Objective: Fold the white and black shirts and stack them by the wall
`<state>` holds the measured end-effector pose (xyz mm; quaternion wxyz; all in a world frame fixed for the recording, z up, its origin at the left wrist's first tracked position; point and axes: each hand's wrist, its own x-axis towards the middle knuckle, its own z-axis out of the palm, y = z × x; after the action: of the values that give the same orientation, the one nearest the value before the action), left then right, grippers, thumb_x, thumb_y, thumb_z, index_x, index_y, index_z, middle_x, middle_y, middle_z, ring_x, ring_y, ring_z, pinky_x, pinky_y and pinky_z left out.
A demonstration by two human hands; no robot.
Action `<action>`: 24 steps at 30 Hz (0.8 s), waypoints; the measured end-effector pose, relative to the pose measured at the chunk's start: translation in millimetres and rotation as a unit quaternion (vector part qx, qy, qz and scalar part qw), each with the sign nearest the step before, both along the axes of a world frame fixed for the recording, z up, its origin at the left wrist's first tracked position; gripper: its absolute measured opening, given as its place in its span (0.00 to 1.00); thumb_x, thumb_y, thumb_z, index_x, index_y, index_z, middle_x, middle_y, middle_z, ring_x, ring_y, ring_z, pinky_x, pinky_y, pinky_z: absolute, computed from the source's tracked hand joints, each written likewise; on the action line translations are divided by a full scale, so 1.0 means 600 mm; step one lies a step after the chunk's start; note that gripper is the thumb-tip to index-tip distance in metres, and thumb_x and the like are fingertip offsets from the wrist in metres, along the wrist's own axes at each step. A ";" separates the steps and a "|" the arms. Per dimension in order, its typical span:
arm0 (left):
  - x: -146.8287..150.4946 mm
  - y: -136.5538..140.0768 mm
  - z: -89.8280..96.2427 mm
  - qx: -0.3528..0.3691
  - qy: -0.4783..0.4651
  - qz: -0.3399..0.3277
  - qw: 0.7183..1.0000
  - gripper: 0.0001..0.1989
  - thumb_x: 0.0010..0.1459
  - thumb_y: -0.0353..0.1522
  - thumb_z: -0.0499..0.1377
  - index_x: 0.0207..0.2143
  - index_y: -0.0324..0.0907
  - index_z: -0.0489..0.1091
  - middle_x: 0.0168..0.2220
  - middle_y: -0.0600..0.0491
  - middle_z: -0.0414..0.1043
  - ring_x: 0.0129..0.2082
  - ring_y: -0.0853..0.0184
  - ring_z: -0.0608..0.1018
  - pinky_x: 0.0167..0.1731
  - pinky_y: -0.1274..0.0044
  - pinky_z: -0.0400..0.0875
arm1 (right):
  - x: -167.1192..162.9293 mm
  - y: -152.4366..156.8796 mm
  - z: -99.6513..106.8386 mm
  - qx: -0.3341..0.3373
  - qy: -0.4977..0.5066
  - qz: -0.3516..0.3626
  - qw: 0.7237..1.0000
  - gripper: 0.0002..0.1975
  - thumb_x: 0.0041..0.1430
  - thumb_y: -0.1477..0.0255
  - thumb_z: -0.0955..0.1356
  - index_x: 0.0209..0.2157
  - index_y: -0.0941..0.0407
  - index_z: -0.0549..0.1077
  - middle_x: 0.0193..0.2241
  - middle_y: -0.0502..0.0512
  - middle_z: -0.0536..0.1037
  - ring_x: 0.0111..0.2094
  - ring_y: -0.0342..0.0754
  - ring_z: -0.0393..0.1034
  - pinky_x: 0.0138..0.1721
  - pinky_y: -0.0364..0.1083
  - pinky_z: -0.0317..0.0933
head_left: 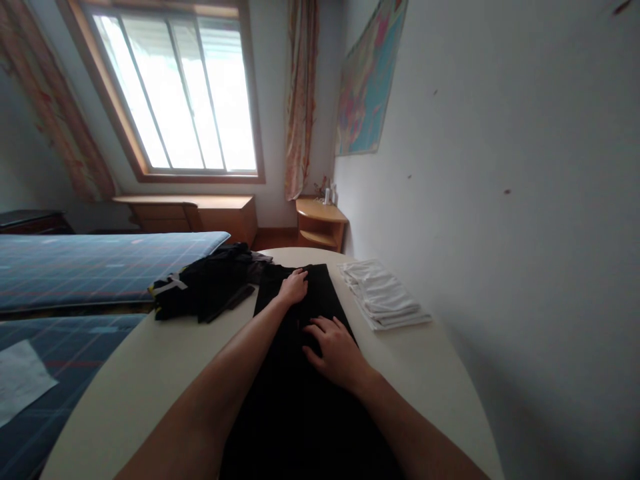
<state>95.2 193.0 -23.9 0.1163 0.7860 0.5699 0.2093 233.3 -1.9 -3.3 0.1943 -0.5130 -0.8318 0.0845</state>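
Observation:
A black garment (305, 413), perhaps a pair of trousers, lies stretched lengthwise from the far side of the table toward me. My left hand (293, 287) rests near its far edge with the fingers laid out over the cloth. Closer to me, my right hand (334, 350) lies on the garment's right half, palm down and fingers spread. Neither hand visibly grips the fabric. The near end of the garment runs out of the picture between my forearms.
The garment lies on a round cream table (160, 380). On its left is a heap of dark clothes (205, 283); on its right, a folded white stack of cloth (383, 293). Blue plaid mattresses (100, 263) border the table's left, a white wall (525, 267) its right.

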 end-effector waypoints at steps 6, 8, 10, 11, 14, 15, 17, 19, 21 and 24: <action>-0.016 -0.043 0.010 0.021 0.031 -0.038 0.999 0.23 0.64 0.36 0.52 0.61 0.43 0.65 0.68 0.45 0.53 0.66 0.54 0.59 0.62 0.65 0.56 | -0.003 0.007 -0.006 0.023 0.021 -0.013 0.999 0.19 0.62 0.64 0.66 0.52 0.55 0.71 0.54 0.59 0.73 0.58 0.54 0.64 0.62 0.52 0.52; -0.023 -0.066 0.014 0.033 0.036 -0.038 0.998 0.24 0.65 0.38 0.51 0.63 0.45 0.63 0.69 0.46 0.50 0.68 0.55 0.54 0.64 0.65 0.53 | 0.001 0.011 -0.011 0.020 0.008 -0.038 0.999 0.25 0.64 0.59 0.63 0.59 0.54 0.67 0.61 0.59 0.67 0.64 0.56 0.54 0.65 0.55 0.45; -0.031 -0.092 0.020 0.038 0.046 -0.021 0.998 0.26 0.66 0.40 0.50 0.65 0.46 0.59 0.70 0.46 0.48 0.69 0.54 0.51 0.64 0.63 0.52 | 0.005 0.015 -0.016 0.001 -0.014 -0.066 0.998 0.29 0.66 0.54 0.60 0.64 0.53 0.61 0.66 0.58 0.59 0.68 0.57 0.46 0.67 0.58 0.39; -0.036 -0.106 0.022 0.037 0.053 -0.011 0.998 0.26 0.67 0.41 0.49 0.65 0.46 0.58 0.70 0.45 0.47 0.69 0.53 0.50 0.63 0.61 0.52 | 0.007 0.017 -0.018 -0.013 -0.026 -0.072 0.997 0.31 0.66 0.53 0.59 0.65 0.52 0.60 0.67 0.57 0.57 0.69 0.57 0.43 0.67 0.58 0.37; -0.057 -0.148 0.022 0.027 0.078 0.011 0.997 0.27 0.67 0.44 0.47 0.66 0.47 0.57 0.70 0.44 0.46 0.69 0.50 0.50 0.63 0.59 0.51 | 0.009 0.022 -0.021 -0.041 -0.045 -0.072 0.996 0.33 0.65 0.49 0.57 0.65 0.52 0.59 0.68 0.56 0.55 0.69 0.57 0.41 0.67 0.57 0.36; -0.066 -0.163 0.019 0.028 0.085 0.015 0.996 0.28 0.67 0.45 0.47 0.65 0.48 0.57 0.70 0.44 0.46 0.69 0.50 0.50 0.63 0.58 0.50 | 0.009 0.023 -0.022 -0.044 -0.045 -0.070 0.996 0.33 0.65 0.49 0.56 0.65 0.52 0.60 0.68 0.55 0.55 0.69 0.56 0.41 0.67 0.57 0.36; -0.086 -0.192 0.010 0.036 0.093 0.019 0.995 0.28 0.66 0.47 0.47 0.66 0.49 0.57 0.70 0.45 0.45 0.69 0.49 0.49 0.63 0.57 0.48 | 0.009 0.026 -0.021 -0.045 -0.042 -0.072 0.995 0.33 0.65 0.48 0.56 0.64 0.51 0.61 0.67 0.54 0.57 0.69 0.56 0.42 0.67 0.57 0.37; -0.104 -0.217 -0.001 0.038 0.098 0.022 0.994 0.29 0.65 0.48 0.49 0.66 0.50 0.57 0.70 0.46 0.45 0.69 0.47 0.48 0.63 0.56 0.48 | 0.008 0.028 -0.020 -0.044 -0.039 -0.072 0.996 0.32 0.65 0.48 0.57 0.63 0.50 0.63 0.67 0.54 0.58 0.68 0.57 0.43 0.66 0.57 0.38; -0.120 -0.235 -0.009 0.037 0.098 0.017 0.994 0.30 0.64 0.48 0.50 0.65 0.50 0.58 0.70 0.46 0.45 0.69 0.47 0.46 0.64 0.56 0.47 | 0.009 0.030 -0.018 -0.039 -0.035 -0.070 0.996 0.32 0.64 0.48 0.58 0.62 0.51 0.64 0.66 0.54 0.59 0.68 0.58 0.44 0.66 0.58 0.39; -0.135 -0.244 -0.007 0.039 0.078 0.017 0.996 0.27 0.66 0.46 0.49 0.64 0.50 0.60 0.70 0.47 0.47 0.69 0.50 0.48 0.64 0.59 0.49 | 0.010 0.036 -0.014 -0.023 -0.024 -0.069 0.997 0.28 0.65 0.50 0.59 0.59 0.51 0.68 0.63 0.54 0.64 0.66 0.57 0.49 0.64 0.57 0.44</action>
<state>14.4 46.9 -28.3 0.0369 0.7944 0.5816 0.1711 239.1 20.0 -11.9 0.1681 -0.5752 -0.7968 0.0778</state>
